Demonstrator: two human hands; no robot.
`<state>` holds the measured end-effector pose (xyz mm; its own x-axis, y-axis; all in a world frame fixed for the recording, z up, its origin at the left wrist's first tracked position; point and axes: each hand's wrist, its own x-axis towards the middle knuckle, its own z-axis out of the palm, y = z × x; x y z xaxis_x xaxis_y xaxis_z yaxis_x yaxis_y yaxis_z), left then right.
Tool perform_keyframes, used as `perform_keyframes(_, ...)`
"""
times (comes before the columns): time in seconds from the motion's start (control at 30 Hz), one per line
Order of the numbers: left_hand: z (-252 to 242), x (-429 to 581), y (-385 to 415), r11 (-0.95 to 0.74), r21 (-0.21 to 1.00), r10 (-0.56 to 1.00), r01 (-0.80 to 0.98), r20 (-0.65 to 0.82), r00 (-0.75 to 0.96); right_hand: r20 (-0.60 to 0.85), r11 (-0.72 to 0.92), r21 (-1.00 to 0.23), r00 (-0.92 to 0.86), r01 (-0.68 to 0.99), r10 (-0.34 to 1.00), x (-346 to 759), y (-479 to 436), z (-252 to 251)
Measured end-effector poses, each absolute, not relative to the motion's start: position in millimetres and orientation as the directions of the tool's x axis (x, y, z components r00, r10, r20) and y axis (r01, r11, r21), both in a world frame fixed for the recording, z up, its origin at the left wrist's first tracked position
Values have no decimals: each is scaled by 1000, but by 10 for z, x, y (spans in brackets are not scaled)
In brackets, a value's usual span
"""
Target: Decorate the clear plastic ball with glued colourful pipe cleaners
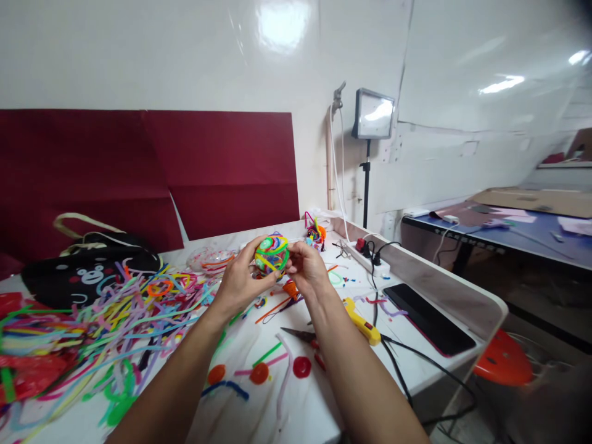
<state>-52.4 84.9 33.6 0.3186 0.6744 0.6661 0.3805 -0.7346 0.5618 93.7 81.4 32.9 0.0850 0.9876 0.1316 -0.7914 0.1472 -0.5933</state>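
Observation:
A round, multicoloured ball of pipe cleaners (272, 254) is held up over the white table. My left hand (243, 271) wraps round its left side, thumb underneath and fingers behind. On the ball's right edge the fingers of my right hand (305, 264) are pinched together; whether they grip the ball or a small piece on it cannot be made out. Below my hands lie scissors (296, 333), partly covered by my right forearm. A yellow glue gun (363, 322) rests just right of that forearm. Orange and red discs (302, 367) lie near the front.
Loose pipe cleaners (152, 308) heap across the left side, before a black bag (92, 265). To the right are a phone (428, 317) and a power strip (370, 259) with cables running over the table edge. A small colourful figure (315, 234) stands at the back.

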Motion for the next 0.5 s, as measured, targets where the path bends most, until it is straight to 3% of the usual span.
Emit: perform_keyframes(0.5, 404, -579, 831, -711, 658, 702, 249, 640, 312, 275, 160, -582, -8, -797, 962, 925, 743, 329)
